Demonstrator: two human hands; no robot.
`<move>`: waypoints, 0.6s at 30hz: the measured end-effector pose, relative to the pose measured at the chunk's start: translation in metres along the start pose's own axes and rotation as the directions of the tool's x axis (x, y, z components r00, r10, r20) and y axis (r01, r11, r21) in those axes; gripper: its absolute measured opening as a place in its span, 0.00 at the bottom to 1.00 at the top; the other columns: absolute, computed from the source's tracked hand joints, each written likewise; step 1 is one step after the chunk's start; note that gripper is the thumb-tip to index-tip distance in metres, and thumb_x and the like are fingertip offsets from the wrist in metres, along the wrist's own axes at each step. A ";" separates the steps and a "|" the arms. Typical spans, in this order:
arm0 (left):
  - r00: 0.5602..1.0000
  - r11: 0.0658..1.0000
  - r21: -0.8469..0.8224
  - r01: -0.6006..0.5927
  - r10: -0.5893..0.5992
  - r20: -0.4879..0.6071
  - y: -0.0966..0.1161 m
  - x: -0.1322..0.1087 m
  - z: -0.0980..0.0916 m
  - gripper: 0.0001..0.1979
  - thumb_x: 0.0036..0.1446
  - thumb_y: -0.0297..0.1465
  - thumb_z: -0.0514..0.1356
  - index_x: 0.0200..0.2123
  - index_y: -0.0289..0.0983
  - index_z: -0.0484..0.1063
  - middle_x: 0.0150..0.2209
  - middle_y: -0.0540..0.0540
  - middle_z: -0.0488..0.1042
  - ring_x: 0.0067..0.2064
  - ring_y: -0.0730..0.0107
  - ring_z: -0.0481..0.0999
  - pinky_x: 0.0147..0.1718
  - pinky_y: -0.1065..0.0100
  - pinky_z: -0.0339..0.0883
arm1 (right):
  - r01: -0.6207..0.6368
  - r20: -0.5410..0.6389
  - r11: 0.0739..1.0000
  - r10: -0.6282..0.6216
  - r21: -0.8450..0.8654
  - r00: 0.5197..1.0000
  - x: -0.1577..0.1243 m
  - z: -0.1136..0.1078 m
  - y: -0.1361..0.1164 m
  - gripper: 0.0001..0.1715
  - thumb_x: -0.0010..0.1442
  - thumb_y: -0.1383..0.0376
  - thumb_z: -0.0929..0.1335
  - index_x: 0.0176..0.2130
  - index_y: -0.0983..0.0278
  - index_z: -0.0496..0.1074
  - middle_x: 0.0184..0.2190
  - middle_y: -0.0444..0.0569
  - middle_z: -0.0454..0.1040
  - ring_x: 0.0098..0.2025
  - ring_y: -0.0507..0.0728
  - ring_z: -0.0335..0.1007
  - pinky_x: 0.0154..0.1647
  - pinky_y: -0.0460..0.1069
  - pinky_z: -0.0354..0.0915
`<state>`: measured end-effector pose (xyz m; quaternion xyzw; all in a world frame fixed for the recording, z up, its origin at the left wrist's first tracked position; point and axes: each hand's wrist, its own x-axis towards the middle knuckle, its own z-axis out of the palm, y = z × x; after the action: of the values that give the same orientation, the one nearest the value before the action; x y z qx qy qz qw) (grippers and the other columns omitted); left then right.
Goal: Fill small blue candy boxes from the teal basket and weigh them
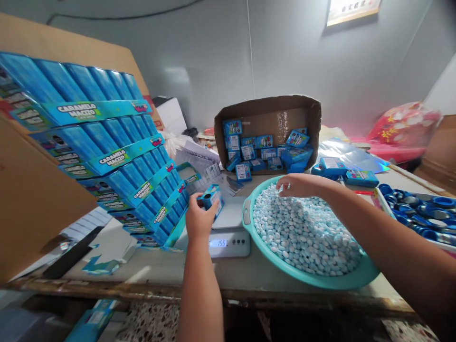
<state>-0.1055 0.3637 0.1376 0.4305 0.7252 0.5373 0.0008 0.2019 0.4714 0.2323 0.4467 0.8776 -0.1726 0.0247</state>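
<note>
My left hand (pixel 200 214) is closed around a small blue candy box (pixel 213 197), tilted at the near-left edge of a kitchen scale (pixel 230 244). The scale's lit display seems to read 155. To the right stands a turquoise basin (pixel 306 281) heaped with small white and pale blue candies (pixel 295 228). Over the far part of the heap is my right hand (pixel 294 184), its fingers curled down together at the candies. Whatever lies between those fingertips is too small to make out.
Stacked display trays of blue boxes (pixel 117 159) lean at the left beside large cardboard (pixel 21 190). Behind the basin, an open carton (pixel 267 104) holds several blue boxes. More boxes (pixel 361 177) lie at right, near a tray of blue lids (pixel 416 209). The table edge (pixel 142 289) runs in front.
</note>
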 end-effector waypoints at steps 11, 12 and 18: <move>0.944 0.968 0.247 0.041 0.044 -0.328 -0.022 0.042 -0.010 0.19 0.48 0.45 0.67 0.36 0.38 0.72 0.41 0.38 0.71 0.52 0.45 0.69 0.55 0.48 0.64 | 0.014 -0.002 1.000 -0.014 0.002 1.000 -0.007 -0.003 -0.008 0.22 0.62 0.59 0.67 0.53 0.63 0.76 0.48 0.51 0.80 0.40 0.57 0.76 0.36 0.46 0.64; 0.948 0.966 0.258 0.030 0.054 -0.313 -0.025 0.044 -0.008 0.19 0.47 0.46 0.67 0.36 0.38 0.72 0.40 0.39 0.70 0.52 0.45 0.69 0.55 0.48 0.64 | 0.015 -0.004 1.000 -0.015 0.001 1.000 -0.008 -0.004 -0.009 0.22 0.61 0.58 0.68 0.53 0.63 0.76 0.47 0.51 0.80 0.40 0.57 0.76 0.36 0.46 0.64; 0.982 0.961 0.269 -0.067 0.111 -0.151 -0.044 0.050 0.002 0.22 0.44 0.49 0.67 0.34 0.38 0.70 0.33 0.42 0.68 0.49 0.45 0.69 0.56 0.47 0.63 | 0.020 -0.021 1.000 -0.020 0.003 1.000 -0.007 -0.002 -0.010 0.24 0.60 0.55 0.69 0.53 0.62 0.76 0.46 0.51 0.80 0.41 0.58 0.76 0.34 0.46 0.62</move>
<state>-0.1638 0.3939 0.1255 0.4133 0.7674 0.4695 -0.1407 0.1987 0.4614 0.2382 0.4397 0.8819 -0.1697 0.0132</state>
